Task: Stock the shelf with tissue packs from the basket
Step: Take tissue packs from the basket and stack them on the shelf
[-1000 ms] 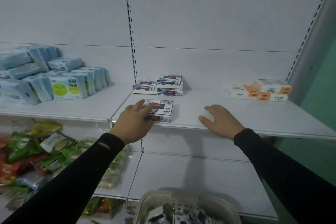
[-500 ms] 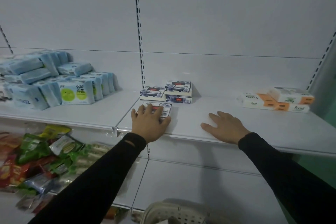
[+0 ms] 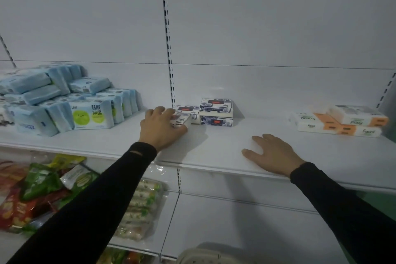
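Observation:
My left hand point(image 3: 161, 127) grips a white tissue pack with a dark floral print point(image 3: 182, 119) on the white shelf point(image 3: 216, 152). The pack sits close against a small group of like packs point(image 3: 216, 111) at the back, two of them stacked. My fingers curl over its top and my thumb lies along its front. My right hand point(image 3: 274, 153) rests flat on the shelf near the front edge, holding nothing. Only the rim of the basket point(image 3: 205, 256) shows at the bottom edge.
Blue wet-wipe packs point(image 3: 64, 100) are piled on the shelf to the left. White and orange tissue packs point(image 3: 342, 122) lie at the right. Snack bags point(image 3: 42, 188) fill the lower shelf on the left. A slotted upright point(image 3: 168, 49) splits the back wall.
My left hand has moved the floral pack from the shelf's front edge back to the other packs. The right hand has stayed flat on the shelf. The view has tilted up.

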Action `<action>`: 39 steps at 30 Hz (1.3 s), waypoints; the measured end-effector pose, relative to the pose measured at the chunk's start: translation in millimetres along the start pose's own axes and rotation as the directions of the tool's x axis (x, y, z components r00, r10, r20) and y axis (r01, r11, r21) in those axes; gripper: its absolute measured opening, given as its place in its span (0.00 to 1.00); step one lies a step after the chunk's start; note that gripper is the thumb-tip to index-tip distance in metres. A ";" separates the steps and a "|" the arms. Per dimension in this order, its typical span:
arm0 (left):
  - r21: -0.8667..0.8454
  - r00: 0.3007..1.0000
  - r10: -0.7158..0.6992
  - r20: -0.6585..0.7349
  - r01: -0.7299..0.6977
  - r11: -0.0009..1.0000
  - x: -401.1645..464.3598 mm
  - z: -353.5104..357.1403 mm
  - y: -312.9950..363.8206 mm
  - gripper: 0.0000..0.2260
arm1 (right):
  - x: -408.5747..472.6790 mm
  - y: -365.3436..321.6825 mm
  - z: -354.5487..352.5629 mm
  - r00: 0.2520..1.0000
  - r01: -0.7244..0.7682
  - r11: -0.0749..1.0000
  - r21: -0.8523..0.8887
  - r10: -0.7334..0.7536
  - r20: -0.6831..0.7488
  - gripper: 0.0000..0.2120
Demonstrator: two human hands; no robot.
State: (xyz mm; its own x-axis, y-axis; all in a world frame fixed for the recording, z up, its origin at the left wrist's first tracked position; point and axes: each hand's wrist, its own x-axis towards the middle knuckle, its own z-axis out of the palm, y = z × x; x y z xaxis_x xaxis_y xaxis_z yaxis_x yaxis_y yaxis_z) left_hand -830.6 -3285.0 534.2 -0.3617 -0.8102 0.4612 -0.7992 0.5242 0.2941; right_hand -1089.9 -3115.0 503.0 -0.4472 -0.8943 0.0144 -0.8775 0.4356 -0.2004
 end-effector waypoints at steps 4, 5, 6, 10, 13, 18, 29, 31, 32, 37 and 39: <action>0.049 0.992 -0.106 -0.072 0.110 0.993 11.9 -13.4 -47.5 0.28 | 8.5 -8.1 3.3 1.000 -0.017 1.000 -0.025 0.016 -0.007 0.36; 0.077 0.992 -0.128 0.001 0.128 0.989 12.1 -11.2 -59.0 0.30 | 10.2 -9.4 3.1 1.000 -0.022 0.999 -0.030 0.021 -0.004 0.36; 0.120 0.985 -0.138 0.103 0.125 0.985 11.3 -6.3 -69.7 0.32 | 12.0 -10.5 2.9 1.000 -0.027 0.999 -0.031 0.027 0.004 0.36; 0.153 0.959 -0.140 0.248 0.104 0.983 11.3 5.4 -93.8 0.35 | 18.8 -14.6 2.6 0.998 -0.051 0.998 -0.040 0.053 0.033 0.37; 0.168 0.978 -0.105 0.180 0.074 0.983 7.6 -0.4 -90.1 0.34 | 21.6 -17.2 3.5 0.997 -0.058 0.997 -0.058 0.061 0.038 0.38; 0.178 0.960 -0.124 0.251 0.080 0.981 12.1 12.9 -90.6 0.25 | 20.1 -18.2 4.9 0.997 -0.060 0.995 -0.085 0.063 0.038 0.37; 0.226 0.956 -0.093 0.277 0.029 0.974 81.0 49.0 -94.6 0.26 | 20.8 -17.1 11.9 0.997 -0.073 0.997 -0.036 0.074 0.011 0.38; 0.217 0.962 -0.080 0.262 0.022 0.976 87.5 54.4 -92.9 0.26 | 21.8 -16.8 13.2 0.997 -0.078 0.997 -0.025 0.078 -0.004 0.38; 0.213 0.964 -0.074 0.257 0.018 0.977 90.1 56.6 -92.2 0.26 | 22.1 -16.8 13.6 0.997 -0.079 0.997 -0.018 0.079 -0.011 0.38; 0.215 0.963 -0.042 0.268 -0.017 0.977 101.9 64.0 -91.0 0.26 | 20.7 -17.1 14.5 0.996 -0.081 0.997 0.013 0.082 -0.045 0.39; 0.216 0.963 -0.036 0.268 -0.024 0.976 103.8 65.6 -90.9 0.26 | 20.5 -17.8 13.8 0.995 -0.086 0.996 0.023 0.087 -0.044 0.46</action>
State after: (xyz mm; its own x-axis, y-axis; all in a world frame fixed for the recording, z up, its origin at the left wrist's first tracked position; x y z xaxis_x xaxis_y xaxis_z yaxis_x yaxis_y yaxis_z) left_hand -827.0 -3434.0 500.3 -0.4486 -0.8690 0.2088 -0.8751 0.4746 0.0950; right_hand -1081.1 -3142.5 493.3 -0.5287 -0.8479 0.0405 -0.8318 0.5080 -0.2238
